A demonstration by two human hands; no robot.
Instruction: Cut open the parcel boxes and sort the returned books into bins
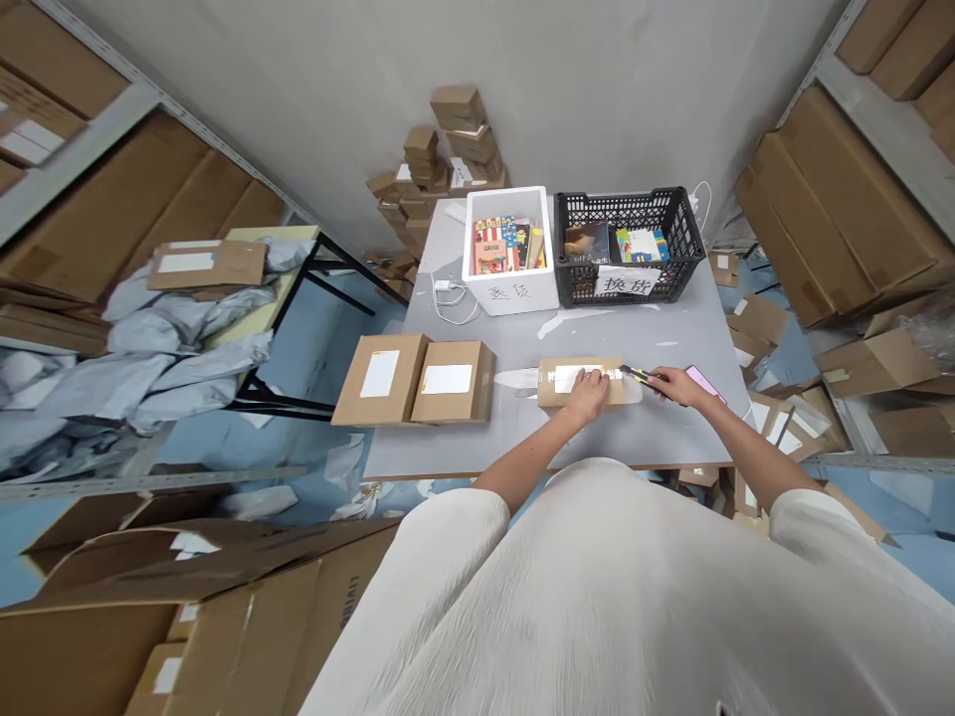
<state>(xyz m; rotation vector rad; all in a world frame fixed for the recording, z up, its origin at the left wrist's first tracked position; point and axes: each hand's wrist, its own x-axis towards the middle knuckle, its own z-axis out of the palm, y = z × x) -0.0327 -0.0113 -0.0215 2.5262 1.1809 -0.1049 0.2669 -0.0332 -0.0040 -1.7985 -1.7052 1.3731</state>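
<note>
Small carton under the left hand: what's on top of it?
On the small carton are a white label, printed tape and the left hand. The right hand holds a cutter at the carton's right end. The left hand covers part of the label; the inside is hidden.

Grey work table (425,452) seen from above, centre of the frame. Along its far edge, upper centre, stands a white box (522,295), with a black openwork crate (574,286) just beside it on the right. A white charger (445,286) lies left of the white box. Centre left: two labelled cardboard cartons (452,398), side by side. Right of centre: a smaller labelled carton (558,398); farther right, a pink-screened phone (705,383).
</note>
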